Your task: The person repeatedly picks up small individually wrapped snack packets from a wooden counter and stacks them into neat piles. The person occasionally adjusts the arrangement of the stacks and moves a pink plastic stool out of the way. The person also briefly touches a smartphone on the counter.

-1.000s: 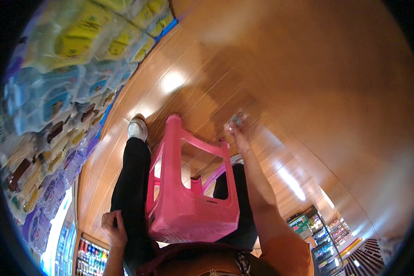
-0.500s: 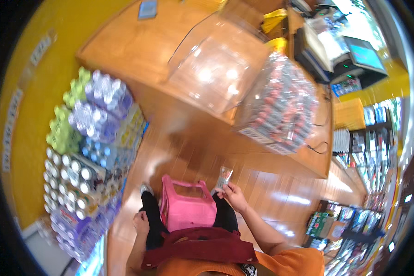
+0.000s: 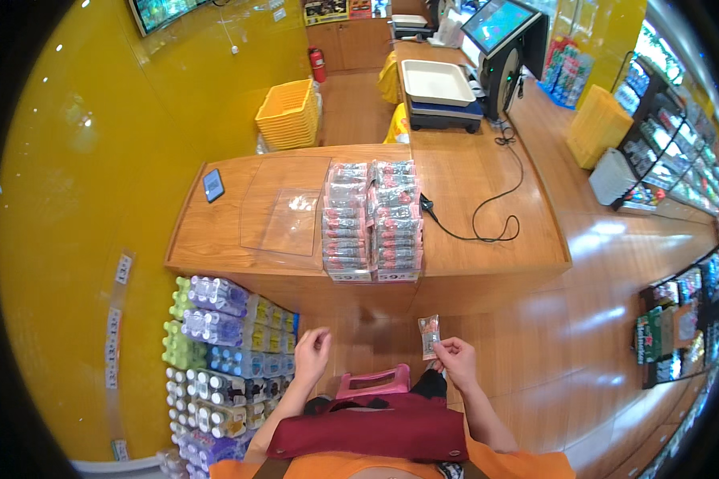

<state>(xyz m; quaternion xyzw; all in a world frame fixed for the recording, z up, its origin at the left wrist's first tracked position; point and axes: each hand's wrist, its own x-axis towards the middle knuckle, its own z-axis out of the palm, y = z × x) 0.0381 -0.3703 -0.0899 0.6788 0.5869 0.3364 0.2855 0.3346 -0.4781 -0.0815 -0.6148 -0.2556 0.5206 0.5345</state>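
My right hand (image 3: pixel 457 361) pinches a small clear snack packet (image 3: pixel 429 337) by its lower right edge, in front of the counter. Reddish and grey contents show through the film. Loosely curled and with no object visible in it, my left hand (image 3: pixel 313 354) hangs in the air beside the stacked drink packs. A pink plastic stool (image 3: pixel 373 382) stands below and between my hands, partly hidden by my maroon apron. On the wooden counter (image 3: pixel 467 207) ahead, similar packets (image 3: pixel 347 223) fill two side-by-side rows in a display box with price tags along its front.
A clear plastic sheet (image 3: pixel 284 203) and a phone (image 3: pixel 213 184) lie left of the display. A black cable (image 3: pixel 495 238) loops on the right. Farther back are a scale with a white tray (image 3: pixel 437 82), a screen (image 3: pixel 499 28) and yellow baskets (image 3: pixel 286 113). Bottle packs (image 3: pixel 216 327) stand lower left.
My view has tilted up and levelled, bringing the whole counter and display into sight. My left hand has come up and forward. The packet stays in my right hand.
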